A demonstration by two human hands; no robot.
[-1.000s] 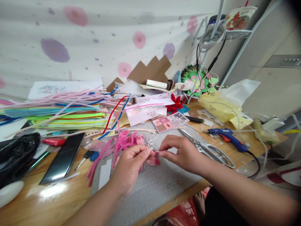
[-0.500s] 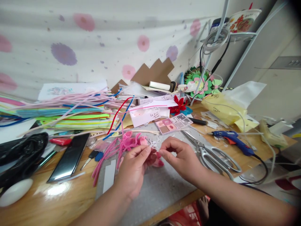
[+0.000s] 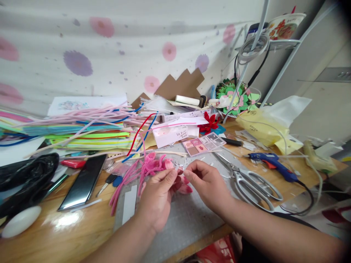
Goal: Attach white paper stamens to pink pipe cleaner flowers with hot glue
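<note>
My left hand [image 3: 161, 188] is closed in a pinch, thumb against the index finger, over the grey cutting mat [image 3: 197, 223]. Close beside it, my right hand [image 3: 205, 180] also pinches with thumb and fingertips. The fingertips of both hands nearly meet around something thin and small that I cannot make out. Just below and behind them shows a pink petal-like piece [image 3: 185, 187]; whether a hand holds it is hidden. Bent pink fuzzy stems [image 3: 153, 164] lie just beyond my left hand. Thin whitish scraps are scattered behind the fingertips.
Large scissors [image 3: 251, 184] and a blue glue gun [image 3: 274, 166] with its cable lie to the right. A makeup palette [image 3: 203, 143] and a red flower [image 3: 209, 123] sit behind. To the left are a black phone [image 3: 83, 182], keys [image 3: 106, 182] and bundles of colored stems [image 3: 87, 140].
My right hand has shifted slightly left, its fingertips now nearer those of my left hand. The whole view has moved slightly. Both hands stay pinched.
</note>
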